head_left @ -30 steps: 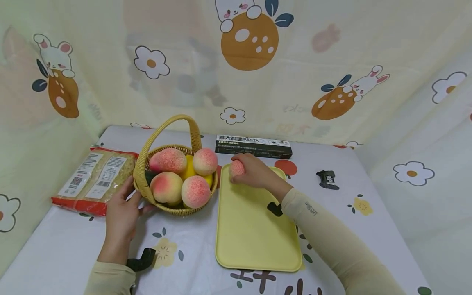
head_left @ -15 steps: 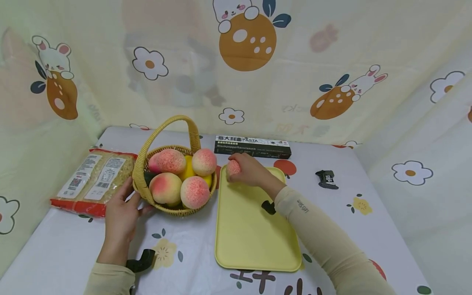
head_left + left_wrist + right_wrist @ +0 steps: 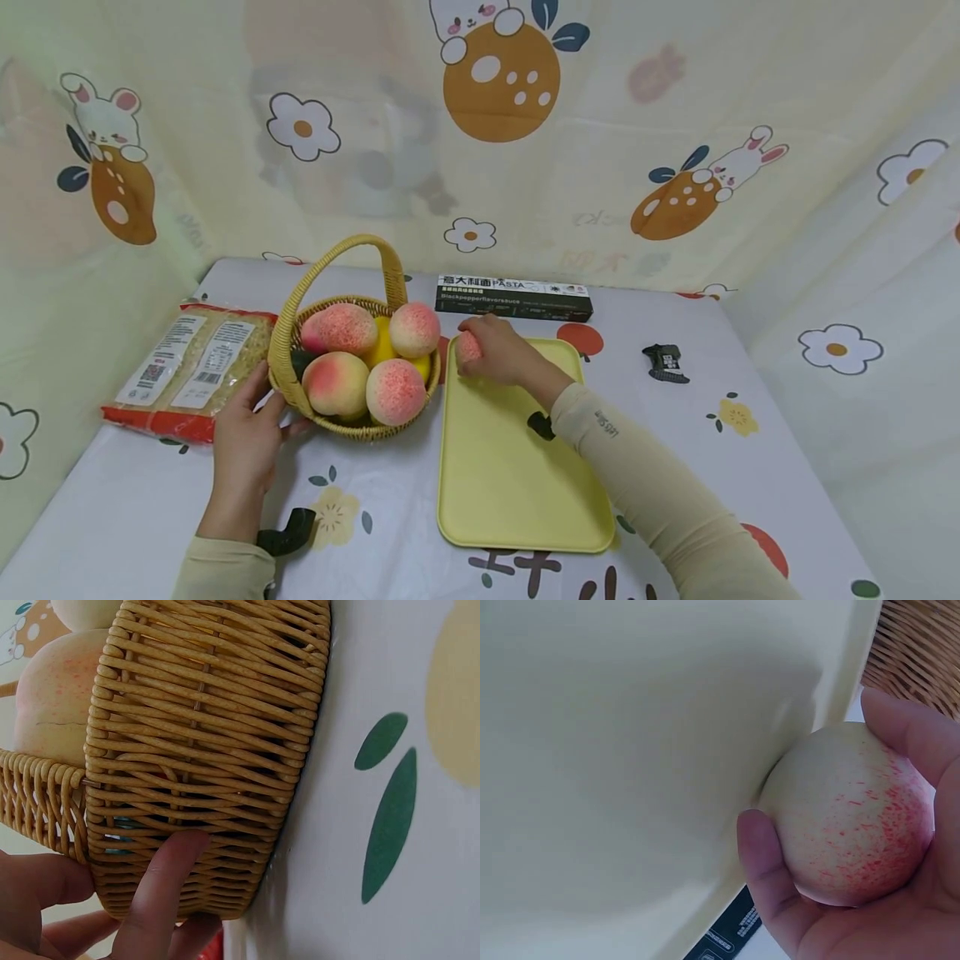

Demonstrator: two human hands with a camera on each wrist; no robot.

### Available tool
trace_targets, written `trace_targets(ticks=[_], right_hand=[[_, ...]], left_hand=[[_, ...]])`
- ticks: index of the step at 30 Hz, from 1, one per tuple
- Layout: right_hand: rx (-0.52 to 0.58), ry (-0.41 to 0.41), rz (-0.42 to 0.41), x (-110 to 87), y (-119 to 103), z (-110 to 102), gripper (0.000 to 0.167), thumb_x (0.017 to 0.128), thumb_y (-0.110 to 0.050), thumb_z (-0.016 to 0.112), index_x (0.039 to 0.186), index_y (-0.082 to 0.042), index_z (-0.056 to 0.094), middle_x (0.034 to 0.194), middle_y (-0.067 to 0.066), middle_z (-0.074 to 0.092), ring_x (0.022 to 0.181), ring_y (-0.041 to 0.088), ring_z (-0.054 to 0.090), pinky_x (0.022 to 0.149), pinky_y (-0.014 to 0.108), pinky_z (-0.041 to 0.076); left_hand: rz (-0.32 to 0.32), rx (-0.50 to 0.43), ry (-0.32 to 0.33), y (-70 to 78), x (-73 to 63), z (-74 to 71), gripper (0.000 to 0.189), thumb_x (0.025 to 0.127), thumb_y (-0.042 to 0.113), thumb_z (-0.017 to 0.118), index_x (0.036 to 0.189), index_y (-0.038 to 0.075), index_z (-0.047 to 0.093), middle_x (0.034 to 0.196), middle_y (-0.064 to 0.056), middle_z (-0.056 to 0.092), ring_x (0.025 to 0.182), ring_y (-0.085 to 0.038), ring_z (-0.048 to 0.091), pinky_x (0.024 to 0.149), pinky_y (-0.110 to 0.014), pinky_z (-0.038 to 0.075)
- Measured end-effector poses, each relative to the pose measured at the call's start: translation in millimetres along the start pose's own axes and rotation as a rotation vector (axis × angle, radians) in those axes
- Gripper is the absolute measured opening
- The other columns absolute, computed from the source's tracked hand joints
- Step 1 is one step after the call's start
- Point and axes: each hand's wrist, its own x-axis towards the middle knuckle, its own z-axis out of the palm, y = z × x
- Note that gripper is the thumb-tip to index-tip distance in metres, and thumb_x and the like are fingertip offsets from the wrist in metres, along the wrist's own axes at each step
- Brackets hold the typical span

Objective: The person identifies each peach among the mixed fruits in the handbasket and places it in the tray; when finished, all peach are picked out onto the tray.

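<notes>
My right hand (image 3: 497,350) holds a pink-and-cream peach (image 3: 847,817), fingers and thumb curved around its sides. The peach is at the far left corner of a yellow tray (image 3: 525,492); in the right wrist view it overlaps the tray's rim. Left of the tray stands a wicker basket (image 3: 202,750) with an arched handle, filled with several peaches (image 3: 397,392) and a yellow fruit (image 3: 384,340) partly hidden among them. My left hand (image 3: 243,442) rests against the basket's left side, its fingers (image 3: 161,892) fairly straight on the weave near the handle's base.
A clear bag with red ends (image 3: 191,367) lies left of the basket. Behind the tray is a black-and-white pasta box (image 3: 513,298). A small black packet (image 3: 665,364) lies to the right. A patterned curtain (image 3: 360,192) rises behind the table.
My right hand has moved slightly left with the peach, toward the tray's far left corner. My left hand and the basket stay in place.
</notes>
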Motion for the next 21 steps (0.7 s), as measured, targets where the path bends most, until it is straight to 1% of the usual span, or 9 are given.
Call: trace_targets(ticks=[4, 6, 10, 12, 14, 18, 21], right_hand=[[-0.101, 0.027, -0.012, -3.2, -5.1, 5.4, 0.067, 0.092, -0.027, 0.079, 0.150, -0.008, 0.052, 0.146, 0.020, 0.054, 0.132, 0.040, 0.052, 0.115, 0.052, 0.050], [-0.149, 0.050, -0.020, -5.0, -6.9, 8.2, 0.065, 0.093, -0.027, 0.078, 0.150, -0.008, 0.052, 0.145, 0.020, 0.055, 0.131, 0.041, 0.052, 0.115, 0.051, 0.051], [-0.194, 0.088, -0.042, -6.0, -9.2, 9.4, 0.062, 0.093, -0.025, 0.076, 0.148, -0.006, 0.054, 0.141, 0.020, 0.057, 0.128, 0.042, 0.052, 0.113, 0.050, 0.051], [-0.198, 0.092, -0.048, -6.3, -9.7, 9.0, 0.062, 0.093, -0.025, 0.077, 0.148, -0.006, 0.054, 0.141, 0.021, 0.057, 0.128, 0.042, 0.052, 0.114, 0.050, 0.049], [-0.187, 0.088, -0.037, -6.8, -9.4, 8.3, 0.065, 0.092, -0.026, 0.078, 0.149, -0.006, 0.052, 0.142, 0.021, 0.056, 0.129, 0.042, 0.052, 0.115, 0.051, 0.049], [-0.113, 0.065, 0.006, -7.6, -9.0, 7.9, 0.074, 0.091, -0.028, 0.079, 0.152, -0.004, 0.045, 0.147, 0.021, 0.050, 0.132, 0.042, 0.049, 0.115, 0.051, 0.050], [-0.092, 0.060, 0.000, -7.8, -10.2, 8.4, 0.070, 0.093, -0.028, 0.075, 0.150, -0.003, 0.044, 0.149, 0.022, 0.045, 0.135, 0.043, 0.045, 0.116, 0.051, 0.050]], left_hand=[[-0.004, -0.001, 0.007, -0.3, 0.7, 0.3, 0.058, 0.110, 0.034, 0.058, 0.163, 0.040, 0.038, 0.169, -0.003, 0.042, 0.137, -0.023, 0.054, 0.077, -0.023, 0.065], [-0.004, -0.001, 0.011, -0.2, 0.6, 0.6, 0.057, 0.109, 0.034, 0.058, 0.163, 0.040, 0.038, 0.168, -0.003, 0.043, 0.136, -0.023, 0.054, 0.077, -0.023, 0.065], [0.001, 0.000, 0.015, 1.8, 1.7, 1.5, 0.057, 0.110, 0.033, 0.058, 0.163, 0.040, 0.038, 0.168, -0.002, 0.043, 0.135, -0.022, 0.054, 0.076, -0.022, 0.064], [0.003, 0.005, 0.015, 2.4, 2.1, 1.9, 0.058, 0.110, 0.033, 0.057, 0.164, 0.040, 0.037, 0.168, -0.003, 0.043, 0.136, -0.023, 0.053, 0.076, -0.022, 0.064], [0.000, 0.007, 0.013, 2.6, 2.0, 2.1, 0.058, 0.110, 0.031, 0.056, 0.164, 0.039, 0.036, 0.168, -0.004, 0.043, 0.138, -0.024, 0.053, 0.076, -0.022, 0.064], [-0.017, 0.018, 0.014, 1.7, 0.7, 2.0, 0.058, 0.110, 0.031, 0.056, 0.165, 0.038, 0.035, 0.169, -0.004, 0.042, 0.138, -0.024, 0.053, 0.075, -0.021, 0.064], [-0.017, 0.024, 0.022, 1.8, -0.5, 1.5, 0.059, 0.110, 0.032, 0.056, 0.165, 0.038, 0.035, 0.168, -0.004, 0.043, 0.133, -0.021, 0.055, 0.075, -0.020, 0.064]])
